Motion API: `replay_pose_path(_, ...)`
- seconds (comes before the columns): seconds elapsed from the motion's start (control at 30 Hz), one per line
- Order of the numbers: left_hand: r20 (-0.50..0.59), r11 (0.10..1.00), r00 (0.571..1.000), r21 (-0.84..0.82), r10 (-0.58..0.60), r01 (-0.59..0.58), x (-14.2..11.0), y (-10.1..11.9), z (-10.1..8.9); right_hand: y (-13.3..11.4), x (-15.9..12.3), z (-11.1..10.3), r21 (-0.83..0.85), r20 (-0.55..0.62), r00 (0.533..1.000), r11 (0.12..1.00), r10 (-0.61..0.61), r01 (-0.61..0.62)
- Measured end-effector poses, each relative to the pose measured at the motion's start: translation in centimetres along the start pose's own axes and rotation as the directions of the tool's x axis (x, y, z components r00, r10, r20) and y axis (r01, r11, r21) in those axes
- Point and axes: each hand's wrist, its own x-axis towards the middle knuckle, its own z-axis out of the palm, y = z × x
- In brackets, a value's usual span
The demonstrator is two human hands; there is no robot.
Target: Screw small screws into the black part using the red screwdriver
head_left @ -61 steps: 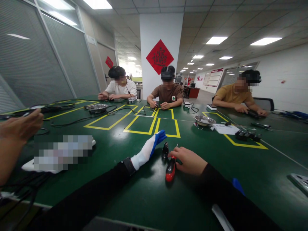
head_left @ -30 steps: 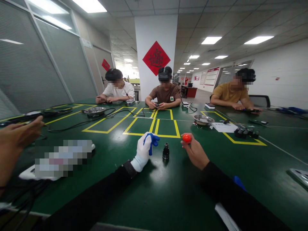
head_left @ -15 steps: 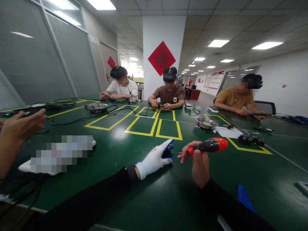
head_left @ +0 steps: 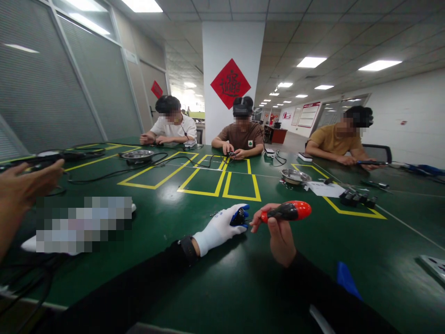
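My left hand, in a white glove with blue fingertips, is closed around a small black part just above the green table. What kind of part it is I cannot make out. My bare right hand grips a screwdriver with a red and black handle. The screwdriver lies nearly level, its handle end to the right. Its shaft points left at the black part; whether the tip sits inside it is hidden by the fingers.
Steel bowls stand farther back, beside a white paper and several black blocks. A power strip lies at the right edge. A co-worker's hand reaches in from the left. Three people sit across the green table.
The screwdriver and my right hand have come left, closer to the black part, so less shaft shows. My left hand still holds the part. The whole view has shifted slightly.
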Motion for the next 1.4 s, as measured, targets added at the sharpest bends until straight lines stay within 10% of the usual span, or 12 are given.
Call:
replay_pose_path(0.93, -0.019, 0.995, 0.998, -0.079, -0.062, 0.06, -0.1, 0.6, -0.4, -1.0, 1.4, 0.1, 0.094, -0.129, 0.965, 0.972, 0.228, -0.217)
replay_pose_path(1.1, -0.004, 0.991, 0.997, -0.115, -0.072, 0.071, -0.1, 0.6, -0.3, -1.2, 1.2, -0.1, -0.163, -0.205, 0.968, 0.97, 0.147, -0.182)
replay_pose_path(1.4, 0.0, 0.988, 0.997, -0.136, -0.075, 0.074, 0.0, 0.8, -0.2, -1.0, 1.1, 0.4, 0.09, -0.023, 0.989, 0.986, 0.144, -0.142)
